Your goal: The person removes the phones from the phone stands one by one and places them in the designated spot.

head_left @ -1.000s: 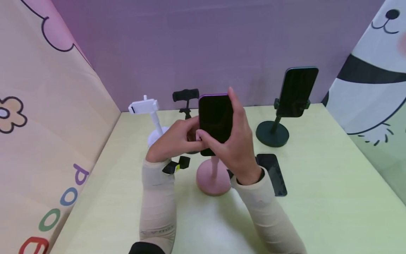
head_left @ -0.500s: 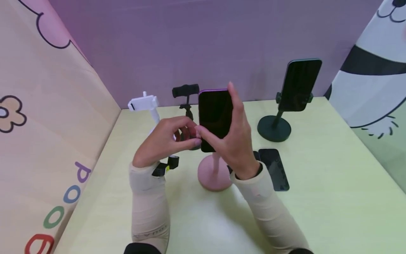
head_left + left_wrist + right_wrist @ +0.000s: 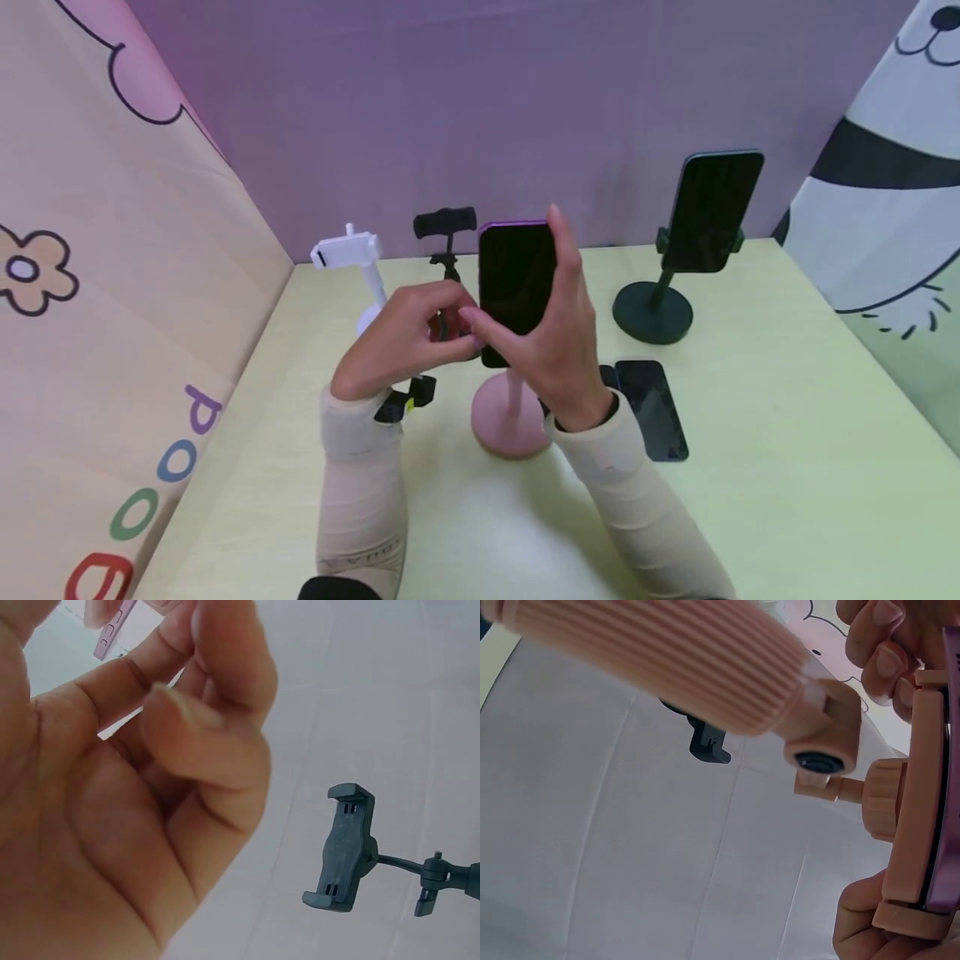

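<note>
A smartphone with a purple edge stands upright in the clamp of a pink phone stand. My right hand grips the phone, its thumb crossing the lower screen to the left edge and its index finger along the right edge. Beside the phone's left edge, my left hand has curled fingers, the thumb and fingertips right at the end of the clamp. In the right wrist view, left-hand fingertips show at one clamp end and right-hand fingers at the other.
Behind stand a white phone stand and a black phone stand, partly hidden by my left hand. At back right, a dark stand holds another phone. Near my right wrist a dark phone lies on the table.
My left hand drew back leftward from the phone's edge, then came slightly closer again. My right hand keeps its grip on the phone. The whole view shifts slightly.
</note>
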Motion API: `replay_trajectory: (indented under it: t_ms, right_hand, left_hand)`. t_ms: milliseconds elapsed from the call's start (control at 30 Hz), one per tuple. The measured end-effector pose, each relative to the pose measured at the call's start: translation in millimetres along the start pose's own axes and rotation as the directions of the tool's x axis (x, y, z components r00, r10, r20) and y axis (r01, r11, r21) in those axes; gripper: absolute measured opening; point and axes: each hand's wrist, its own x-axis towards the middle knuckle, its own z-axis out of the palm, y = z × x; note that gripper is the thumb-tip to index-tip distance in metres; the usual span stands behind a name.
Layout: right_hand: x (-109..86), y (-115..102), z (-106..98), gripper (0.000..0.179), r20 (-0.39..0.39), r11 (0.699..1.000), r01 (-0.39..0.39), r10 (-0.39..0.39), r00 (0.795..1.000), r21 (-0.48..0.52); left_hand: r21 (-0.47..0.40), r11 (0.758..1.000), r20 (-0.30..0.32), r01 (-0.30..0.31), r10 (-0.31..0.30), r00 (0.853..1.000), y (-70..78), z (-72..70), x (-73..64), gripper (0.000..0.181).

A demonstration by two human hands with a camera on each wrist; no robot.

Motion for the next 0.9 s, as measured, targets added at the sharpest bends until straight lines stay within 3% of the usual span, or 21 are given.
replay_trajectory:
  t_ms: [367,900]
  right_hand:
    - [0.3,-0.4,2.2,0.096,-0.019,1.0,0.014,-0.013,1.0,0.026]
    - [0.7,0.3,3.7,0.093,-0.078,0.997,0.021,-0.015,0.997,0.08]
  left_hand:
    - [-0.025,0.997,0.01,-0.067,0.067,0.998,-8.4,4.2,4.8,0.005]
    - [0.007,0.991,-0.008,-0.132,0.132,0.991,-8.2,1.3,4.2,0.004]
